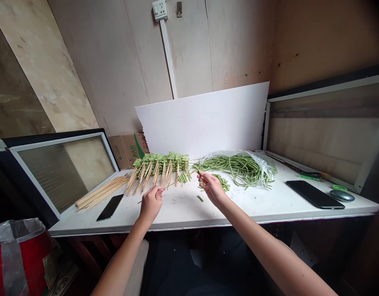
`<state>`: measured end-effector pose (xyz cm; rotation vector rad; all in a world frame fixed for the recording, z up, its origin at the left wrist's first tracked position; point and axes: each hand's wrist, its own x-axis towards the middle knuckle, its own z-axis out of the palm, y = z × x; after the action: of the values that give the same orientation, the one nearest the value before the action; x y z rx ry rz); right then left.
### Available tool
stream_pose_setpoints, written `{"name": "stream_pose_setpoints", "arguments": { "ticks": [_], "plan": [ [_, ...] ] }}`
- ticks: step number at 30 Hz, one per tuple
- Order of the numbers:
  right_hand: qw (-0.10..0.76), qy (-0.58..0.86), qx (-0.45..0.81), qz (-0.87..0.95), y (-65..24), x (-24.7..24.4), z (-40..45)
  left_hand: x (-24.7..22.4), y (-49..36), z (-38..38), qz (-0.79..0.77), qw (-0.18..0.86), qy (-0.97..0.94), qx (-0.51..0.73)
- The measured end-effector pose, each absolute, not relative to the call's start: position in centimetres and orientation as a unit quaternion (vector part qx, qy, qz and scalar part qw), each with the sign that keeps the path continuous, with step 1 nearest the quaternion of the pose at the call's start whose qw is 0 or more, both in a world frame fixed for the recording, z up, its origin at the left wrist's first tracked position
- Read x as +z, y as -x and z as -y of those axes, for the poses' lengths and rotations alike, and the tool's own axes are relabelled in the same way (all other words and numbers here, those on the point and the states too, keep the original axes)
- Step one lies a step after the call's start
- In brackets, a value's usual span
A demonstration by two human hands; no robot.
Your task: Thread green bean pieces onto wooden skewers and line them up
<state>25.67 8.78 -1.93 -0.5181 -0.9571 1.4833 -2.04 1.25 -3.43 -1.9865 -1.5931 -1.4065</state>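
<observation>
My left hand (152, 202) is closed on a thin wooden skewer (171, 185) that slants up to the right. Several short green bean pieces (184, 177) are threaded on the skewer. At its far end, my right hand (210, 185) pinches a green bean piece (198, 167). Behind my hands lie stacked skewers of bean pieces (160, 160), their bare sticks pointing toward me. Cut bean pieces (221, 182) are heaped just beyond my right hand, which partly hides them. One loose piece (200, 198) rests on the white table (183, 213).
Long beans (238, 164) lie in a clear plastic bag at the right. Bare skewers (101, 192) and a phone (110, 207) are at the left. Another phone (314, 194) and a computer mouse (342, 195) sit at the right. A white board (204, 123) stands behind.
</observation>
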Motion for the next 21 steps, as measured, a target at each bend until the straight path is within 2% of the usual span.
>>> {"name": "stream_pose_setpoints", "arguments": {
  "ticks": [21],
  "plan": [
    [0.611,0.246,0.620,0.426,-25.54,-1.94,-8.54,-3.28,1.87,-1.08,0.549,0.112,0.681,-0.472]
  ]
}}
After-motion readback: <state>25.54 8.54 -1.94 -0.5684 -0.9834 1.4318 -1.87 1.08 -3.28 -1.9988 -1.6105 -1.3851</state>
